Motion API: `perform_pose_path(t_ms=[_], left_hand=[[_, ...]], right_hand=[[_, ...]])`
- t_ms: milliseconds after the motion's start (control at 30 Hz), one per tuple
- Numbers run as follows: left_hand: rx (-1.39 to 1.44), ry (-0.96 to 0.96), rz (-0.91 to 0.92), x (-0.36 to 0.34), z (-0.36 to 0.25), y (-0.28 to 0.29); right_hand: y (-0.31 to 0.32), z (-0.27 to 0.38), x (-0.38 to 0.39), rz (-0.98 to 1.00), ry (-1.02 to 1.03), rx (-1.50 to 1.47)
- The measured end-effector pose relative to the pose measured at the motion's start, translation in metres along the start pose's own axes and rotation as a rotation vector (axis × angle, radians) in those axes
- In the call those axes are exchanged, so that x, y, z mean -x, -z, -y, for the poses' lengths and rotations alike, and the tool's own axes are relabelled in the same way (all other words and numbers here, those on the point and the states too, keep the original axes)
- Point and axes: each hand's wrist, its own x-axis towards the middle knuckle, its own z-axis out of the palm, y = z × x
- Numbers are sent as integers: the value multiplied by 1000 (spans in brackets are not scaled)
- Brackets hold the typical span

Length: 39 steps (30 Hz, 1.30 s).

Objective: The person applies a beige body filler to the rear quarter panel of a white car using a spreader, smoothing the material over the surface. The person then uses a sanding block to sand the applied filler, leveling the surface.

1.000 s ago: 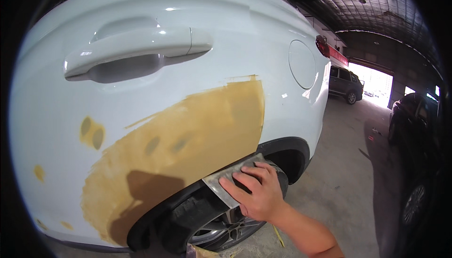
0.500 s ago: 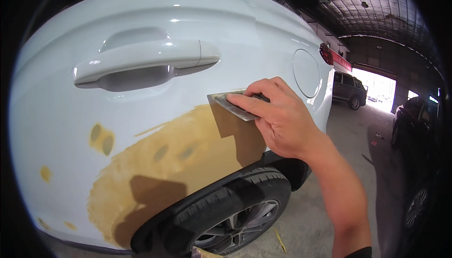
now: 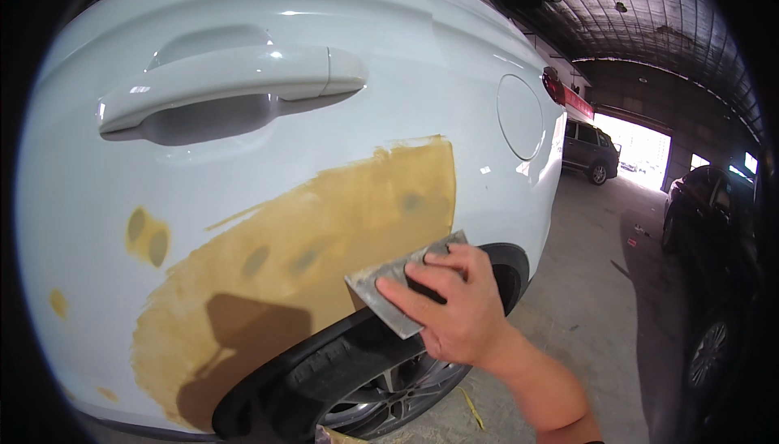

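My right hand (image 3: pixel 458 306) grips a grey, flat spreader (image 3: pixel 406 286), fingers spread over its face and the thumb side underneath. The spreader's upper edge lies at the lower border of a broad yellow filler patch (image 3: pixel 349 209) on the white car panel (image 3: pixel 462 79), just above the black wheel arch trim (image 3: pixel 308 355). Smooth filler with a few dark spots showing through covers the patch; its right edge is straight. At the bottom edge a corner of a yellow-smeared piece (image 3: pixel 337 436) pokes in. My left hand is out of sight.
A door handle (image 3: pixel 235 79) is above the patch, a round fuel flap (image 3: pixel 519 115) right of it. Smaller yellow spots (image 3: pixel 148 235) dot the panel's left. Below is the wheel (image 3: pixel 398 395). Dark cars (image 3: pixel 588 148) stand on the concrete floor (image 3: pixel 592 282) at right.
My right hand has swept the spreader down from the patch's upper right to the wheel arch. Filler now shows, smoothed, where the hand was. The view has shifted slightly.
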Motion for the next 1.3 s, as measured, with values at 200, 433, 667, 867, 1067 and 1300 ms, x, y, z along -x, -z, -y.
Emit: perform_pose_path(t_ms=[200, 433, 667, 867, 1067, 1300], left_hand=[[-46, -19, -5, 9, -11, -9], [-60, -101, 50, 7, -30, -21], [-95, -382, 199, -8, -34, -50], [-143, -368, 198, -9, -37, -48], [-161, -330, 143, -19, -28, -53], [-44, -306, 109, -12, -40, -30]], right_hand=[[-1, 12, 40, 151, 49, -43], [39, 12, 61, -573, -327, -575], [33, 54, 72, -896, -462, -1354], [39, 55, 72, -934, -635, -1587], [48, 115, 87, -658, -765, -2012], [12, 95, 121, 174, -687, -1472]])
